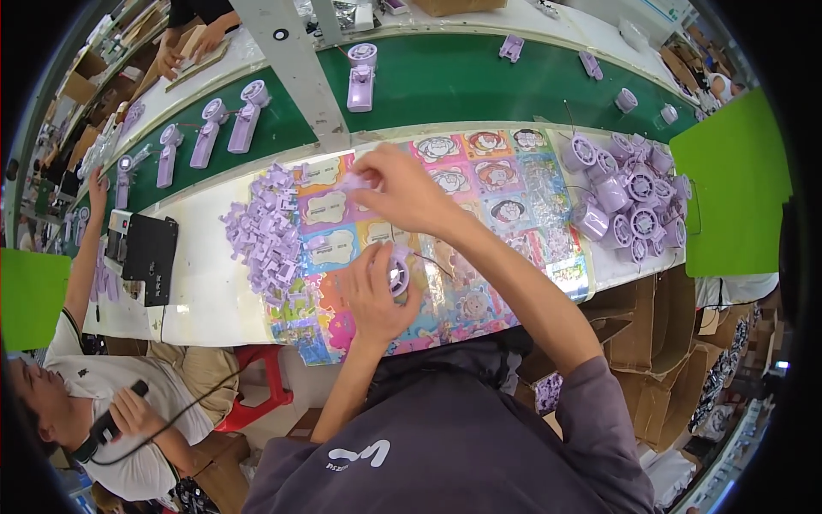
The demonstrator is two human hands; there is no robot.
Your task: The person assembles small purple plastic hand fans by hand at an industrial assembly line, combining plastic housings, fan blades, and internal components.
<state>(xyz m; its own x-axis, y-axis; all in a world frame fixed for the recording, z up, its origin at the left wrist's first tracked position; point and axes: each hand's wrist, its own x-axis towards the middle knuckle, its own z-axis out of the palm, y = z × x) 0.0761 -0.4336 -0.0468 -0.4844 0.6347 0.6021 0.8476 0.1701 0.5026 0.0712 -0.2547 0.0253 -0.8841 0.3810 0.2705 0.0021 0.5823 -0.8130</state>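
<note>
My left hand (370, 300) is wrapped round a pale purple fan head (399, 272) above the picture-covered sheet; a thin wire sticks out of it. Up and to the right of it, my right hand (402, 190) pinches a small purple plastic part (354, 182) between thumb and fingers. Its exact shape is partly hidden by the fingertips. On the left of the sheet lies a heap of small purple plastic parts (265, 231). Several more fan heads (638, 195), some with wires, are piled at the right end of the table.
Beyond the table runs a green conveyor belt (445, 90) carrying purple handheld fans (362, 81). A white metal post (295, 68) rises at its near edge. A black device (150, 248) stands left. A co-worker (128, 403) sits at left; open cardboard boxes (659, 343) stand at right.
</note>
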